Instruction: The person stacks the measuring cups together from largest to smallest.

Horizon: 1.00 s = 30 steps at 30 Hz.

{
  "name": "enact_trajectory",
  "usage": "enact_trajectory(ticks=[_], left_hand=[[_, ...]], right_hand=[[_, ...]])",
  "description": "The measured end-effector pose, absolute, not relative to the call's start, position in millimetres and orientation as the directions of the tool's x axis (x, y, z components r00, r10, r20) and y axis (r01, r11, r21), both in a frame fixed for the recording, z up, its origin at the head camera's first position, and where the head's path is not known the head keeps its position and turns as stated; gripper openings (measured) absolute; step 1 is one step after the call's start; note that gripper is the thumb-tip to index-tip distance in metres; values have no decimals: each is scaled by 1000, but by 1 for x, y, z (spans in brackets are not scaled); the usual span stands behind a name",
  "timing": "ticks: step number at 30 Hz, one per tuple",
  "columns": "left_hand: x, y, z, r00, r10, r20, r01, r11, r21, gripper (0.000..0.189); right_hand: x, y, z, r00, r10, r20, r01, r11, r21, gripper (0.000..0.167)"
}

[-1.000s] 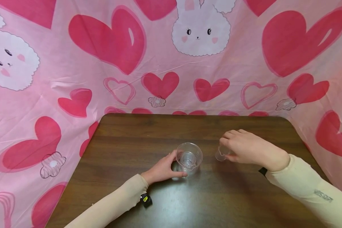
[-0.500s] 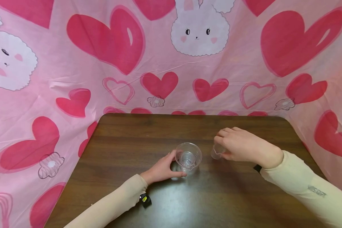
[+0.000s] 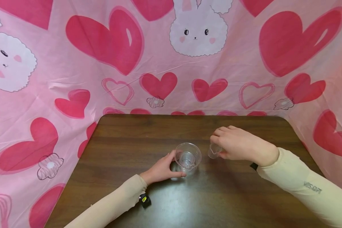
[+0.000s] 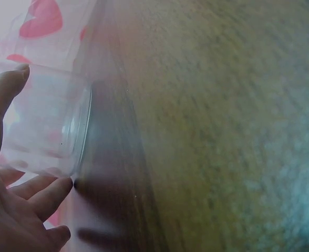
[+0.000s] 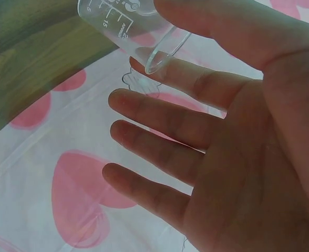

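My left hand [image 3: 161,169] holds a large clear beaker [image 3: 199,160], which stands upright left of my right hand, its thumb on the near side and its fingers round the far side. Inside the large beaker shows a smaller clear ring with a lip like a spout. The left wrist view has the large beaker's wall [image 4: 44,121] between thumb and fingers. Pinched by thumb and index finger of my right hand [image 3: 240,144] is a small graduated beaker [image 3: 213,152]. White markings show on this small beaker [image 5: 112,16] in the right wrist view; the other three fingers are spread.
A dark brown wooden table [image 3: 125,133] lies under both hands. Pink cloth [image 3: 216,66] with hearts and rabbit faces hangs behind it and along both sides.
My right hand has moved left with the small beaker, closer to the large beaker. My left hand and the large beaker have stayed in place.
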<state>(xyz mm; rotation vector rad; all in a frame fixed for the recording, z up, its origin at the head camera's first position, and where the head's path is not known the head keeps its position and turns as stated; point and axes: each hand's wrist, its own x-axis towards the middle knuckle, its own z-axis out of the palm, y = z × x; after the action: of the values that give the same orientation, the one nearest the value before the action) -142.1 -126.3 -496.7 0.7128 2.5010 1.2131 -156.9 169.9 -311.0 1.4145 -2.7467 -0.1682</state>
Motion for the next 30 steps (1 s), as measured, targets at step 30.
enact_trajectory(ticks=[30], left_hand=[[-144, -127, -497, -837, 546, -42, 299, 520, 800, 88]], right_hand=[[-159, 142, -299, -548, -837, -19, -834, 543, 100, 35]])
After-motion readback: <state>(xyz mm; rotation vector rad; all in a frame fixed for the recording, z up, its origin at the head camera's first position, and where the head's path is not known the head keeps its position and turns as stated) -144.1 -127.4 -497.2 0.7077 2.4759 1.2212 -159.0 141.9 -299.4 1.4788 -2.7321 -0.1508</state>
